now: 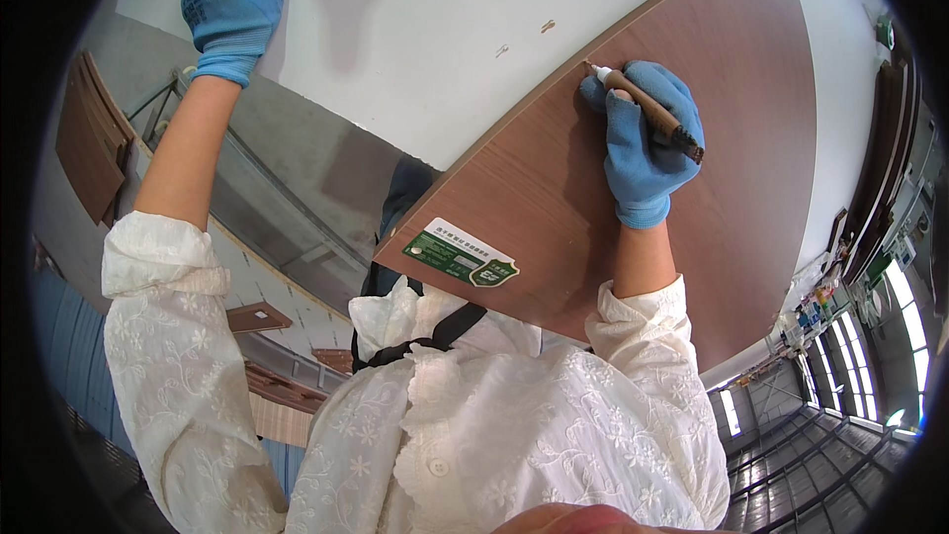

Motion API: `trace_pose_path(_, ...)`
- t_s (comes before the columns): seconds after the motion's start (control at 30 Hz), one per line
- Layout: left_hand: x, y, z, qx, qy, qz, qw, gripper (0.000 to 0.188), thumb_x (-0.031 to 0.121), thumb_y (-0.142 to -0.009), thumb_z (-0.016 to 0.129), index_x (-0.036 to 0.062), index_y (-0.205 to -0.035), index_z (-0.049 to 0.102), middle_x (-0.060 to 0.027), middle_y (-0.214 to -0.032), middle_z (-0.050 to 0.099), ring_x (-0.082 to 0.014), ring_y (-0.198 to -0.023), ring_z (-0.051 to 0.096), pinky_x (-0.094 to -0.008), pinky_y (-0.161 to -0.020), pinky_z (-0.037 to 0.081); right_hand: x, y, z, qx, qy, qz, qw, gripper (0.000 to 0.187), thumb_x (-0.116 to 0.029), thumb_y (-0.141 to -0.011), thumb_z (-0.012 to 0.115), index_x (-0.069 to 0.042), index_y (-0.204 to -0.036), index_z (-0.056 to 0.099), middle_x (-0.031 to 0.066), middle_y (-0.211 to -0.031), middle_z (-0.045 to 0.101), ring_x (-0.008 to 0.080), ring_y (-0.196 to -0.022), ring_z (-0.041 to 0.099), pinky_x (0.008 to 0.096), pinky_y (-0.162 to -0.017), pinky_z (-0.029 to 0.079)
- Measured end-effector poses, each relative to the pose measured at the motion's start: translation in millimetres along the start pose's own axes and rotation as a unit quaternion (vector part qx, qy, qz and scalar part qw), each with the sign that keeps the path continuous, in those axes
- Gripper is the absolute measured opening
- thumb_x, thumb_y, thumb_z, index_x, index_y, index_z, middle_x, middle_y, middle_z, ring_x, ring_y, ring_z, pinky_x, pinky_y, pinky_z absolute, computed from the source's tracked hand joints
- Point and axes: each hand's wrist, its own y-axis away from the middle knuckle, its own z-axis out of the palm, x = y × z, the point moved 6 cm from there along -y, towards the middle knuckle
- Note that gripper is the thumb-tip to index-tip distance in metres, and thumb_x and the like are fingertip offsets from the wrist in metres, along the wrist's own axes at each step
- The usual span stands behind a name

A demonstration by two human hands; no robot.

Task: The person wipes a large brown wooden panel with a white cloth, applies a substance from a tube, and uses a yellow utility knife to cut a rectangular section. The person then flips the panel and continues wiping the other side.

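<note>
A brown wood-grain panel lies at a slant on the white tabletop, its near end close to my body. My right hand, in a blue knitted glove, grips a brown marker pen with a white collar. The pen's thin tip is at the panel's left long edge; whether it touches is too small to tell. Away to the upper left, my gloved left hand is over the white tabletop's edge, apart from the panel. Its fingertips are cut off by the frame, so what they hold, if anything, is hidden.
A green and white label sits on the panel's near end. Small marks show on the white tabletop. Brown boards stand at the far left, and more dark boards are stacked along the right.
</note>
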Motion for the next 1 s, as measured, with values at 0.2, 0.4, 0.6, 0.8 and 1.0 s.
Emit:
trace_pose_path(0.2,1.2,-0.1,-2.2,0.000,-0.001,0.022,1.000,0.019,0.016,-0.101,0.060,-0.0007,-0.095,0.066,-0.0189,-0.084,0.066,-0.0366,-0.078,0.064,-0.0447,-0.073,0.050,1.7,1.2,-0.2,0.000,0.005,-0.001,1.000,0.024,0.000,-0.083,0.082,-0.002,-0.106,0.073,0.0116,-0.105,0.074,0.0246,-0.097,0.070,0.0356,-0.086,0.058)
trace_pose_path(0.4,2.4,-0.9,-2.0,-0.004,0.000,0.026,1.000,0.019,0.016,-0.101,0.061,-0.0007,-0.094,0.066,-0.0190,-0.084,0.066,-0.0365,-0.078,0.064,-0.0442,-0.072,0.050,1.1,1.4,-0.4,-0.002,0.018,-0.005,1.000,0.024,-0.001,-0.084,0.082,-0.002,-0.106,0.073,0.0118,-0.106,0.075,0.0246,-0.098,0.070,0.0354,-0.086,0.058)
trace_pose_path(0.6,0.7,-0.4,-1.4,-0.009,0.010,0.003,1.000,0.019,0.017,-0.100,0.061,-0.0009,-0.094,0.066,-0.0193,-0.084,0.066,-0.0359,-0.079,0.065,-0.0437,-0.072,0.051,-1.4,0.2,-0.4,-0.007,0.033,-0.024,0.999,0.024,-0.001,-0.085,0.082,-0.002,-0.107,0.073,0.0117,-0.105,0.075,0.0247,-0.097,0.070,0.0354,-0.086,0.058)
trace_pose_path(0.8,2.2,-0.8,-2.7,0.004,0.009,0.014,1.000,0.020,0.017,-0.100,0.061,-0.0011,-0.094,0.066,-0.0194,-0.084,0.067,-0.0362,-0.078,0.065,-0.0435,-0.073,0.051,0.7,0.4,-0.4,-0.009,0.020,-0.017,1.000,0.023,-0.001,-0.085,0.081,-0.002,-0.107,0.074,0.0114,-0.105,0.075,0.0247,-0.097,0.070,0.0359,-0.087,0.058)
trace_pose_path(1.0,1.5,-1.3,-1.6,-0.011,0.001,0.012,1.000,0.021,0.018,-0.101,0.060,-0.0009,-0.095,0.066,-0.0194,-0.084,0.067,-0.0364,-0.078,0.065,-0.0441,-0.073,0.051,6.5,2.7,-2.5,0.002,0.011,0.011,1.000,0.022,-0.004,-0.086,0.081,-0.004,-0.107,0.074,0.0105,-0.107,0.075,0.0242,-0.097,0.071,0.0367,-0.088,0.058)
